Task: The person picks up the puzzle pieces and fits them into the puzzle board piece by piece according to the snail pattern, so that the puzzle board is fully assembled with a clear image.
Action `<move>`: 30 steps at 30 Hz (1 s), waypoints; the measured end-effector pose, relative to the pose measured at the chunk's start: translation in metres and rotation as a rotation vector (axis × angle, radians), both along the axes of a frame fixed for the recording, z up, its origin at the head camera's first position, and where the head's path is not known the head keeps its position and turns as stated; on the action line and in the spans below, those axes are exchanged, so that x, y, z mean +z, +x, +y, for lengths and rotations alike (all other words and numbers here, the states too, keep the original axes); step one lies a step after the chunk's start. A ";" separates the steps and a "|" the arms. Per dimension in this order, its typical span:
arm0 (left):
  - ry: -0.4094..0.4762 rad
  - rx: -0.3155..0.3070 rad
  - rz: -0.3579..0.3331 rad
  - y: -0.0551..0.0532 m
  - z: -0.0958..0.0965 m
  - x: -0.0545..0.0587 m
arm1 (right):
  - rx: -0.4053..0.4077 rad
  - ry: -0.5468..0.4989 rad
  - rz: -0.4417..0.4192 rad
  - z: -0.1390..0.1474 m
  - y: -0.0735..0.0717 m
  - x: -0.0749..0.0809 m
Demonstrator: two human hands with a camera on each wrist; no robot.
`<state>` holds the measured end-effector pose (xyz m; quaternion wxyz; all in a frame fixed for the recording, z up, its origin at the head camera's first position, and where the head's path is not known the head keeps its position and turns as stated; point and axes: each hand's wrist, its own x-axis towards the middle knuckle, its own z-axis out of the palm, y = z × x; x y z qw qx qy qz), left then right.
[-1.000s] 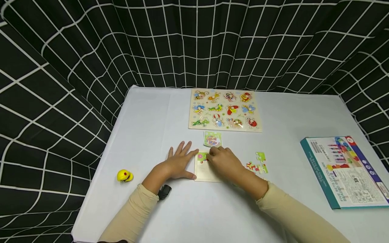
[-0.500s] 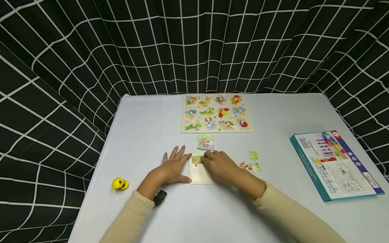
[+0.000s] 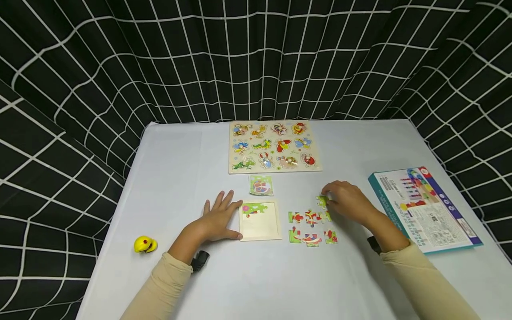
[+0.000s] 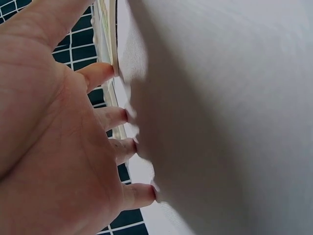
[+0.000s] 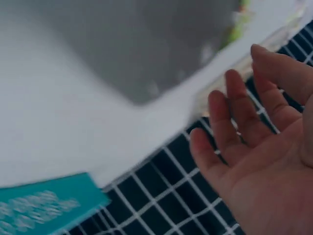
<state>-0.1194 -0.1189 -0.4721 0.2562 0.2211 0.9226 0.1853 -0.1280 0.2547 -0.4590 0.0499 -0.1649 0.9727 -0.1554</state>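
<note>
My left hand (image 3: pixel 218 226) lies with spread fingers, thumb and index fingertip at the left edge of a square wooden puzzle tray (image 3: pixel 260 229). Two joined green puzzle pieces (image 3: pixel 254 208) fill the tray's upper left, one with a pink flower. In the left wrist view the other fingertips (image 4: pixel 142 194) touch the white cloth. My right hand (image 3: pixel 349 202) is over a green jigsaw piece (image 3: pixel 322 201) at the far corner of the loose pieces. Thumb and fingers (image 5: pixel 239 95) look relaxed and apart in the right wrist view, with nothing between them. Several red and green jigsaw pieces (image 3: pixel 312 240) lie in rows right of the tray.
A picture card (image 3: pixel 261 186) of a butterfly lies beyond the tray. Behind it is a wooden insect peg puzzle (image 3: pixel 275 147). A flat teal-edged box (image 3: pixel 432 209) lies right, a yellow toy (image 3: pixel 145 244) left. A black checked curtain (image 3: pixel 256 62) surrounds the table.
My right hand has let go of the piece in the tray and moved right to the loose pieces. The left hand stays at the tray's edge. The head view has shifted slightly.
</note>
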 end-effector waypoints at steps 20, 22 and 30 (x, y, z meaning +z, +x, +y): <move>-0.023 -0.015 -0.006 -0.003 0.000 0.000 | 0.018 -0.032 -0.012 0.000 0.001 -0.008; -0.025 -0.010 -0.014 -0.003 0.000 0.001 | 0.059 -0.046 -0.004 -0.013 0.000 -0.006; -0.023 -0.005 -0.014 -0.001 -0.002 -0.001 | 0.327 -0.091 0.117 -0.079 -0.003 0.000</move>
